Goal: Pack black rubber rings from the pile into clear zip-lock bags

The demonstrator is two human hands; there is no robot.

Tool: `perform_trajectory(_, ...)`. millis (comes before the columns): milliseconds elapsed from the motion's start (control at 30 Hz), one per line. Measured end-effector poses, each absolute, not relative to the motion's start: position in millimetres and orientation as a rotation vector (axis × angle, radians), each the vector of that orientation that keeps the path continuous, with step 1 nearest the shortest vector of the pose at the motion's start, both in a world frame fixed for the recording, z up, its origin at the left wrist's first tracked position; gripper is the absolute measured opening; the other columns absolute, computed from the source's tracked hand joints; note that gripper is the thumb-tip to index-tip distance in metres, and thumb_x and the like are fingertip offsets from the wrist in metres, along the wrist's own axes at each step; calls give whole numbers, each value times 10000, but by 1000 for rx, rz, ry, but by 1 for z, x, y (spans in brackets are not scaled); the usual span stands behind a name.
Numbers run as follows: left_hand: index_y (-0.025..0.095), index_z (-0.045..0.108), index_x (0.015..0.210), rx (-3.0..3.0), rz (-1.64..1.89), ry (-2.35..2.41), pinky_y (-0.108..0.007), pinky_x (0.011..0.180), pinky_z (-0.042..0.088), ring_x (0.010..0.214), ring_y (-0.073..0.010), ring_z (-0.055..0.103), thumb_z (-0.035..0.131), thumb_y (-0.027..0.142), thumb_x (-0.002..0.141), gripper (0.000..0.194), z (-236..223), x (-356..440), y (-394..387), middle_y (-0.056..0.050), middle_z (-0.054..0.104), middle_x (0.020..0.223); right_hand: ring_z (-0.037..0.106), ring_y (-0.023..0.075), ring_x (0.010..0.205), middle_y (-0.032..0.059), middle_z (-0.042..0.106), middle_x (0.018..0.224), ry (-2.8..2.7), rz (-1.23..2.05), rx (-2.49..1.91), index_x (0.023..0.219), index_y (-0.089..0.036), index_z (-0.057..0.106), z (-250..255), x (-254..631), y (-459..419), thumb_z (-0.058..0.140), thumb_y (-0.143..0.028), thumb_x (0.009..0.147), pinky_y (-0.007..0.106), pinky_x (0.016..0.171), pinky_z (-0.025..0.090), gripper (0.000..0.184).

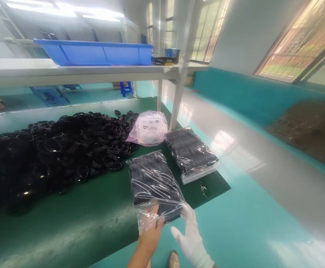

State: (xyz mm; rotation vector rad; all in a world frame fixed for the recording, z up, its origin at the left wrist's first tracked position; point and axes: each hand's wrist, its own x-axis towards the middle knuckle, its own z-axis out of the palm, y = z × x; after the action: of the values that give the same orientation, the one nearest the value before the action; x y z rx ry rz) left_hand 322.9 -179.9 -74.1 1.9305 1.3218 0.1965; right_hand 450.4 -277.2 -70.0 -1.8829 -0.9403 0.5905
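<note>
A clear plastic bag packed with dark, ribbed-looking items lies on the green table near me. My left hand, bare, is at the near end of this bag, fingers partly behind the loose clear film, which it grips. My right hand wears a white glove; its fingertips touch the bag's near right corner while the thumb stands well apart. A second filled clear bag lies just to the right. Behind them sits a pinkish plastic bag with a white printed area.
A large heap of black coiled cables covers the table's left and back. The green table top ends near my body. Above it, a white shelf on a post carries a blue bin. A small scrap lies near the right corner.
</note>
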Motion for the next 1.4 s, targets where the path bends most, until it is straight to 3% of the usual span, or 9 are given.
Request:
perform_trajectory(167, 254, 404, 1285, 2109, 127, 1301, -419, 990, 314, 1201, -256, 366, 360, 353, 821, 477, -67, 322, -181, -60, 465, 1276, 485, 217, 1092, 148, 374, 1249, -711, 587, -1812, 1255, -169, 245, -82, 442, -287, 444, -296, 787, 345, 879, 457, 524)
perform_trajectory(367, 256, 377, 1301, 2122, 96, 1413, -419, 957, 341, 1159, -269, 407, 347, 372, 824, 493, -60, 337, -186, -94, 472, 1242, 181, 267, 1313, 84, 128, 1431, -1055, 627, -2044, 1335, -238, 242, -70, 449, -292, 456, -213, 744, 442, 1020, 295, 629)
perform_trajectory(633, 228, 400, 1286, 2110, 132, 1472, -427, 976, 311, 1207, -281, 368, 361, 335, 824, 476, -54, 352, -181, -84, 487, 1264, 121, 261, 1327, 85, -53, 1466, -1101, 742, -2161, 1387, -196, 76, -44, 454, -269, 506, -223, 665, 407, 1036, 258, 841)
perform_trajectory(800, 226, 415, 1269, 2079, 301, 1412, -370, 1044, 252, 1228, -207, 359, 416, 309, 805, 472, -57, 348, -176, -26, 432, 1329, 182, 259, 1315, 95, 19, 1466, -1114, 841, -2119, 1387, -193, 69, -40, 460, -269, 498, -232, 671, 418, 1015, 295, 836)
perform_trajectory(1000, 189, 425, 1246, 2172, 307, 1425, -375, 1041, 281, 1258, -197, 319, 425, 294, 799, 459, -64, 343, -174, -55, 369, 1367, 436, 195, 1151, 97, 425, 1265, -1152, 622, -2037, 1201, -186, 437, -43, 483, -286, 369, -247, 801, 340, 966, 367, 411)
perform_trajectory(1100, 163, 369, 1280, 2249, 401, 1440, -398, 1004, 333, 1252, -206, 329, 354, 246, 831, 457, -65, 346, -186, -80, 365, 1364, 446, 231, 1100, 107, 492, 1166, -1152, 338, -2221, 1167, -171, 461, -42, 497, -280, 416, -256, 783, 381, 961, 341, 396)
perform_trajectory(1200, 166, 471, 1198, 2354, 536, 1484, -410, 959, 364, 1192, -236, 396, 346, 232, 845, 381, -61, 349, -208, -95, 474, 1263, 446, 263, 1075, 123, 513, 1134, -1167, 287, -2418, 1165, -140, 464, -43, 507, -265, 486, -278, 747, 387, 911, 349, 441)
perform_trajectory(1300, 207, 607, 968, 2398, 533, 1456, -390, 864, 412, 980, -224, 528, 373, 229, 843, 266, -57, 356, -231, -72, 607, 1010, 516, 224, 922, 92, 576, 947, -1174, 393, -2493, 978, -164, 555, -46, 514, -254, 461, -335, 783, 323, 801, 384, 276)
perform_trajectory(1400, 230, 615, 963, 2437, 516, 1290, -344, 827, 432, 934, -193, 536, 352, 148, 836, 303, -56, 371, -243, -38, 621, 979, 535, 170, 774, 40, 573, 794, -1219, 462, -2495, 787, -205, 561, -47, 520, -251, 399, -331, 824, 269, 696, 376, 208)
